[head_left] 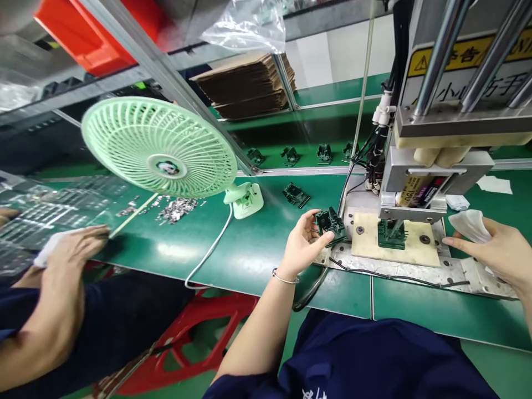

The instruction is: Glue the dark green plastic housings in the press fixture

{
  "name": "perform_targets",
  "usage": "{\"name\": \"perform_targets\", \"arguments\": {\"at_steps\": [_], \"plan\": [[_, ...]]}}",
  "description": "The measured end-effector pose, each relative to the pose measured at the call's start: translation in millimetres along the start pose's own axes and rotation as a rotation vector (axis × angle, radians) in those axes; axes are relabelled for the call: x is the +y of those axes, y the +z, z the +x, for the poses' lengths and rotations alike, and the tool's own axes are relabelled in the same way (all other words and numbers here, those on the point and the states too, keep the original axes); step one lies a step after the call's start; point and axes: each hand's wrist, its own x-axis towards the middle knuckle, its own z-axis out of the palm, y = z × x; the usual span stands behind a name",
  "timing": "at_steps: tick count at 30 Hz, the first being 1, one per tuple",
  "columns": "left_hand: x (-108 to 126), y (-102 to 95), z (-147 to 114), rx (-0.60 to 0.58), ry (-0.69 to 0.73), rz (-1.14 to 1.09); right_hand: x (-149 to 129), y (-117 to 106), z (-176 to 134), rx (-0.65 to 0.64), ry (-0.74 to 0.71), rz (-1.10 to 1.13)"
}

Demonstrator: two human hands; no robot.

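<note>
My left hand (305,241) is closed on a dark green plastic part (331,224), just left of the press base. A similar green part (391,234) sits on the cream fixture plate (361,249), directly beneath the press head (415,194). To the right of the plate, my right hand (494,246) holds a crumpled white cloth (471,224) between thumb and fingers. One more green part (296,195) lies on the bench behind my left hand.
A pale green fan (166,149) stands left, its cable (210,252) crossing the bench edge. Beyond it are small metal pieces (178,209) and a co-worker's hand (78,244). Several green parts (290,155) line the back ledge. White papers (494,184) lie right of the press.
</note>
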Motion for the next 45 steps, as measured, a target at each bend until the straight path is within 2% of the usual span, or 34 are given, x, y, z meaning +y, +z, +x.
{"name": "perform_targets", "arguments": {"at_steps": [6,20,33,45], "plan": [[-3.0,0.2,-0.3,0.011,0.038,-0.002,-6.6,-2.9,-5.4,-0.035,0.098,0.024],[-5.9,0.3,1.1,0.017,0.063,-0.039,7.4,2.9,3.5,0.026,0.103,0.051],[-6.0,-0.2,-0.2,0.014,0.065,-0.039,-6.4,-0.2,-1.7,0.024,0.155,0.017],[-3.3,-0.6,-1.1,-0.005,0.071,-0.002,-3.9,-0.6,0.8,-0.002,0.188,-0.012]]}}
